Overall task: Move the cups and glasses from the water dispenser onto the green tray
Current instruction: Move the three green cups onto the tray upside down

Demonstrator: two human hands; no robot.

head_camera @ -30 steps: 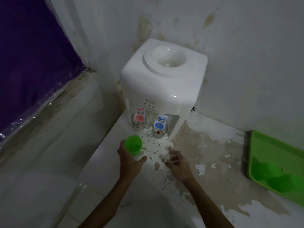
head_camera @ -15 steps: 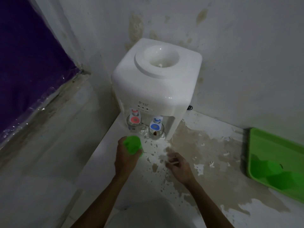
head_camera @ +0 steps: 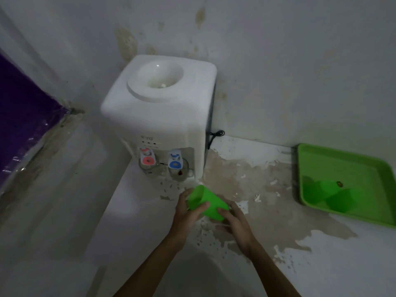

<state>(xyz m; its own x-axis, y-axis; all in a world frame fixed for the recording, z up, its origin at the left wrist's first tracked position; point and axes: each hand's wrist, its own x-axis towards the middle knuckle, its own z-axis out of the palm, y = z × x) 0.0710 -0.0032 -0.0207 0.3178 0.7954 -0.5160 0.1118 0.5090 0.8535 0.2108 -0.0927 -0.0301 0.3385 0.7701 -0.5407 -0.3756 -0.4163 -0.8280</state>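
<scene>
A green plastic cup (head_camera: 204, 202) lies tilted on its side between both hands, just in front of the white water dispenser (head_camera: 158, 110). My left hand (head_camera: 187, 213) grips its rim end and my right hand (head_camera: 232, 221) holds its base end. Two clear glasses stand under the taps: one (head_camera: 147, 167) below the red tap, one (head_camera: 181, 173) below the blue tap. The green tray (head_camera: 334, 163) lies at the right on the counter, with two green cups (head_camera: 321, 189) (head_camera: 340, 202) upside down on it.
The dispenser stands in the corner against a stained white wall. A black cord (head_camera: 215, 135) hangs behind it. The counter surface (head_camera: 257, 179) is peeling and patchy. A lower ledge and a purple sheet (head_camera: 23, 116) lie to the left.
My left hand lifted the green cup from in front of the dispenser and carried it right, tipping it. My right hand rose from the counter and took hold of its base.
</scene>
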